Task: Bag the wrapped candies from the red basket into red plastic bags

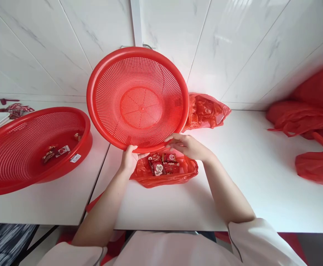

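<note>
A round red plastic basket (141, 108) with mesh walls is tilted up toward me, its inside bare. My left hand (130, 159) grips its lower rim, thumb over the edge. My right hand (188, 146) is at the rim's lower right, fingers bent over it. Just below the rim lies an open red plastic bag (161, 181) on the white table. Inside the bag are several small red snack packets (158, 168) with printed labels. The raised basket hides the bag's far side.
On the left, another red mesh basket (81, 147) holds a few small packets (63, 150). Behind the raised basket lies a crumpled red bag (207, 111) near the tiled wall. Several filled red bags (302, 116) stand on the right of the white table (250, 166).
</note>
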Available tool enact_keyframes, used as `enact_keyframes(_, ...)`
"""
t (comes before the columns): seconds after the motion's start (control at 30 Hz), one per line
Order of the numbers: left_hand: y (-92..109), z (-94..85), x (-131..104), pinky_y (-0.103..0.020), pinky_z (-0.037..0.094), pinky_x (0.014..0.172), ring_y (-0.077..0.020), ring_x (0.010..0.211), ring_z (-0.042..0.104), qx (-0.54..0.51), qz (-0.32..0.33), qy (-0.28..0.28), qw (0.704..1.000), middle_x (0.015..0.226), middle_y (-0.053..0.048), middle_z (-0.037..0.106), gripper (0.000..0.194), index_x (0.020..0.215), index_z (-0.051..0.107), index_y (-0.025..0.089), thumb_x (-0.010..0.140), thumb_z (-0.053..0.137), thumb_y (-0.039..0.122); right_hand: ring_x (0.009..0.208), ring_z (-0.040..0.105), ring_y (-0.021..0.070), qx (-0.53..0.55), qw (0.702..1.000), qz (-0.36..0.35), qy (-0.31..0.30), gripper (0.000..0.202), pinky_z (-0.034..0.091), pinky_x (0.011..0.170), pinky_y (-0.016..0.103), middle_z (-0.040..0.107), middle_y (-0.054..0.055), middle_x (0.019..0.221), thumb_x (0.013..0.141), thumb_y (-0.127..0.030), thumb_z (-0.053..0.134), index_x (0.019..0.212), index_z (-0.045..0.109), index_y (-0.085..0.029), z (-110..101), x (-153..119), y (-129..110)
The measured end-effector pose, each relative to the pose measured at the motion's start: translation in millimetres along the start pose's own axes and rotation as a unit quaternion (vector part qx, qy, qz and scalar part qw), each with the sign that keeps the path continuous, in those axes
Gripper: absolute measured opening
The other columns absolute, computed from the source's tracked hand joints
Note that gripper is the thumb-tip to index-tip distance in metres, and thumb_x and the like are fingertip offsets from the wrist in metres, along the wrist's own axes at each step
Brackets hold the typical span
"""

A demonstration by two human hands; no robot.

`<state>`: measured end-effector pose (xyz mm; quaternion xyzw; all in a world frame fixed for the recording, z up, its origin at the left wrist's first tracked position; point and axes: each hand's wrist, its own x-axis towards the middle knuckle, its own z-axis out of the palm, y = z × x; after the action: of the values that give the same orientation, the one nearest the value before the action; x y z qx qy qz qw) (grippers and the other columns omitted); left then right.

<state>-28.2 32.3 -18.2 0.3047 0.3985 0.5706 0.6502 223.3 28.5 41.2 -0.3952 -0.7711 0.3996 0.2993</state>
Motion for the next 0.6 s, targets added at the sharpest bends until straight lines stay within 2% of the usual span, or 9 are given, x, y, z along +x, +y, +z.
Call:
enact_keyframes(0.07,2.7,-0.3,-0.8,-0.043,0.059,0.082,-0.0216,0.094,0.064,-0.018,-0.013,-0.016,1.000,0.091,-0.004,0.065,0.008,0.077,0.054,0.016,0.075,0.056,0.023,0.086,0.068,0.0175,-0.061,0.997,0.011,0.036,0.042,0.054,0.083,0.037,0.070,0.001,0.095,0.087,-0.015,0.049,0.126,0.055,-0.029,-0.7,-0.3,4.7)
enact_keyframes(0.13,4.8,-0.2,-1.6,-0.038,0.059,0.078,-0.0206,0.089,0.066,-0.024,-0.029,-0.029,0.999,0.088,-0.005,0.067,0.009,0.078,0.057,0.016,0.077,0.055,0.024,0.085,0.067,0.0172,-0.103,0.992,0.008,0.076,0.049,0.055,0.080,0.036,0.067,0.003,0.104,0.085,-0.014,0.053,0.130,0.049,-0.031,0.0,1.3,9.7)
enact_keyframes(0.23,7.4,2.2,-3.9,-0.031,0.059,0.071,-0.0229,0.089,0.068,0.006,-0.050,-0.066,0.997,0.091,-0.010,0.070,0.020,0.086,0.063,0.012,0.081,0.052,0.027,0.091,0.063,0.0188,-0.139,0.975,-0.028,0.170,0.042,0.055,0.083,0.037,0.057,0.007,0.115,0.078,-0.019,0.065,0.118,0.054,-0.026,2.1,6.0,14.3)
enact_keyframes(0.33,11.0,6.5,-7.7,-0.029,0.059,0.068,-0.0256,0.092,0.069,0.041,-0.050,-0.110,0.992,0.095,-0.014,0.070,0.026,0.092,0.065,0.009,0.084,0.053,0.030,0.090,0.059,0.0186,-0.165,0.948,-0.072,0.262,0.031,0.054,0.085,0.038,0.055,0.006,0.107,0.074,-0.019,0.069,0.102,0.055,-0.023,3.1,9.7,13.4)
enact_keyframes(0.4,16.0,9.1,-10.4,-0.030,0.059,0.067,-0.0262,0.091,0.069,0.050,-0.030,-0.129,0.990,0.098,-0.013,0.070,0.028,0.095,0.063,0.011,0.084,0.057,0.036,0.089,0.059,0.0186,-0.173,0.932,-0.097,0.303,0.027,0.054,0.083,0.037,0.056,0.005,0.103,0.075,-0.021,0.068,0.097,0.054,-0.023,2.9,10.6,10.9)
enact_keyframes(0.5,30.1,9.2,-16.0,-0.036,0.059,0.072,-0.0273,0.089,0.070,0.069,0.027,-0.151,0.986,0.100,-0.012,0.070,0.045,0.105,0.060,0.015,0.081,0.059,0.052,0.088,0.059,0.0196,-0.172,0.915,-0.113,0.347,0.025,0.055,0.081,0.038,0.058,0.004,0.097,0.075,-0.027,0.068,0.095,0.053,-0.024,2.3,10.1,7.2)
enact_keyframes(0.57,43.7,3.8,-23.2,-0.042,0.058,0.080,-0.0261,0.090,0.070,0.111,0.101,-0.108,0.983,0.101,-0.010,0.070,0.053,0.121,0.052,0.020,0.081,0.060,0.053,0.085,0.059,0.0194,-0.153,0.910,-0.115,0.367,0.027,0.056,0.078,0.037,0.059,0.004,0.095,0.075,-0.030,0.070,0.096,0.053,-0.023,1.2,9.0,5.5)
enact_keyframes(0.6,50.9,-1.6,-28.4,-0.044,0.057,0.083,-0.0248,0.090,0.070,0.139,0.147,-0.055,0.978,0.102,-0.009,0.070,0.058,0.131,0.045,0.023,0.082,0.061,0.049,0.084,0.059,0.0190,-0.142,0.908,-0.116,0.376,0.028,0.056,0.078,0.037,0.059,0.004,0.095,0.075,-0.030,0.070,0.096,0.053,-0.023,0.1,8.1,4.8)
